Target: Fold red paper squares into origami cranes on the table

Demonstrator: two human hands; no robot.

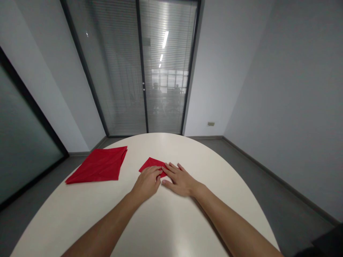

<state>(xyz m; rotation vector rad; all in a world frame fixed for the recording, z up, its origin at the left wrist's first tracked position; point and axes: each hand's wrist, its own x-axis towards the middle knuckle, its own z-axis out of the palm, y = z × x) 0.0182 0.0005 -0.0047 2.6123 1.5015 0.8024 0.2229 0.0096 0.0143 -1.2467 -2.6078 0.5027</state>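
Note:
A small folded red sheet [152, 162] with pointed corners lies on the round white table; whether it is paper or cloth I cannot tell. My left hand [147, 182] rests over its near left part, fingers bent and close together, thumb by the near edge. Flat on the right end of the sheet is my right hand [180, 180], its fingers spread and the thumb stretched to the left. The fingertips of both hands almost meet on the sheet, hiding much of its near side.
A larger folded red sheet [100, 166] with creases lies at the left, close to the rim of the white table [214, 167]. Beyond the table stand glass panels with blinds [120, 89]. A grey wall [294, 107] rises at the right.

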